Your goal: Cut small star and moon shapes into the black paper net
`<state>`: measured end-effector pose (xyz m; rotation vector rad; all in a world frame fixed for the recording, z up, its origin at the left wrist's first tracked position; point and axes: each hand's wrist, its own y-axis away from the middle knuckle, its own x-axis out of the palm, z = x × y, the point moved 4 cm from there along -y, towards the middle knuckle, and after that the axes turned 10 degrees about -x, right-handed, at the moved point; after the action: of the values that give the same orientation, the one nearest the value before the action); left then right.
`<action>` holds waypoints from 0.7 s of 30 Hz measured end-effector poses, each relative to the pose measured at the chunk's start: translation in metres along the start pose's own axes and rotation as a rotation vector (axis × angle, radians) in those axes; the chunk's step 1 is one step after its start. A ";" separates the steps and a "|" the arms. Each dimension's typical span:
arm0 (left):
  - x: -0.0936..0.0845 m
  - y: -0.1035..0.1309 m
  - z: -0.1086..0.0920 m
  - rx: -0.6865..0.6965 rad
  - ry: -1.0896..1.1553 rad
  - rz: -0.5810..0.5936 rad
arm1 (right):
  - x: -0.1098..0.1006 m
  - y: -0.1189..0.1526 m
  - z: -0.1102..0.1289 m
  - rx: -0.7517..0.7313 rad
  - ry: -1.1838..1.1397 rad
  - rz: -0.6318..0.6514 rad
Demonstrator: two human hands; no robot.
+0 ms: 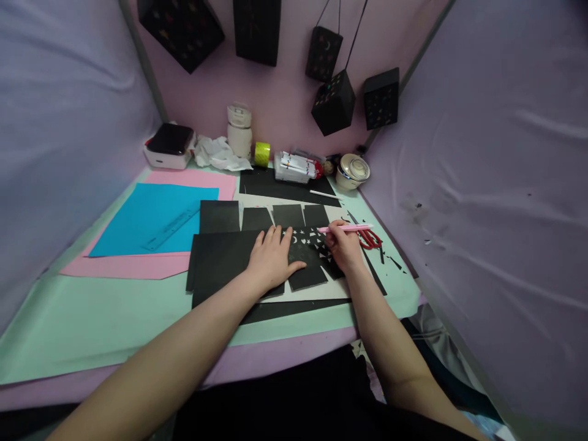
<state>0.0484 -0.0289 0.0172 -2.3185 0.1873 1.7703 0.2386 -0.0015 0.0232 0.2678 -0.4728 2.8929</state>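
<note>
My left hand (272, 258) lies flat, fingers spread, on a black card sheet (223, 263), pressing it down. Small moon, star and other shapes are cut through its right part, with pale material showing in the openings. At that end my right hand (344, 248) is closed around a slim pink pen-shaped tool (359, 228). It is held almost level; I cannot tell whether it is a pen or a craft knife. Beneath are more black pieces and a whitish board (303, 295). Red-handled scissors (371, 239) rest just right of my right hand, partly hidden by it.
Blue paper (124, 220) with a clear ruler (172, 229) overlies pink paper (160, 267) at left. A plastic box (291, 168), yellow tape roll (262, 154), white bottle (239, 131) and round lidded container (353, 171) line the back. Black boxes (334, 103) hang above. Black scraps (395, 263) lie right.
</note>
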 end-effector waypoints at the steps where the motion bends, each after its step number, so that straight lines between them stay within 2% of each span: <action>1: 0.000 0.000 0.000 -0.002 -0.003 0.000 | 0.000 0.001 -0.003 0.011 0.008 0.005; 13: 0.001 -0.002 0.002 -0.033 -0.017 0.035 | 0.005 0.008 -0.004 0.015 0.115 0.055; 21: -0.005 0.005 0.006 -0.044 -0.083 0.125 | 0.024 0.017 0.005 0.007 0.172 0.123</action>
<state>0.0405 -0.0328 0.0196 -2.3044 0.2877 1.9446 0.2125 -0.0153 0.0276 -0.0106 -0.4643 3.0028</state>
